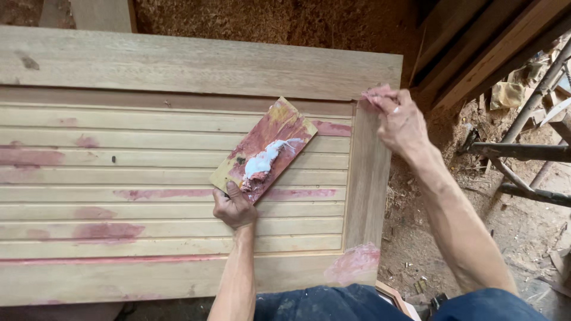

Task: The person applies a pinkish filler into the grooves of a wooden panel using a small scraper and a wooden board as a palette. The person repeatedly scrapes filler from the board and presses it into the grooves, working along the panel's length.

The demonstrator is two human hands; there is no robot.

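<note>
Left hand (pixel 234 206) grips the board (pixel 263 150) of filler (pixel 262 160); right fingers (pixel 380 104) press the door (pixel 196 62) corner. Tilted, filler might slide.

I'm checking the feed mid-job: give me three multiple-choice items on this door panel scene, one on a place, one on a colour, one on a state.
1. Where does the right hand press?
A. the wooden door panel's top right corner joint
B. its bottom left corner
C. the floor

2. What colour are the filler patches on the slats?
A. green
B. pinkish red
C. black

3. The small board is:
A. lying untouched
B. snapped in two
C. held in the left hand

Answers:
1 A, fingers sit at that corner.
2 B, pink smears show.
3 C, fingers grip its lower end.
</note>
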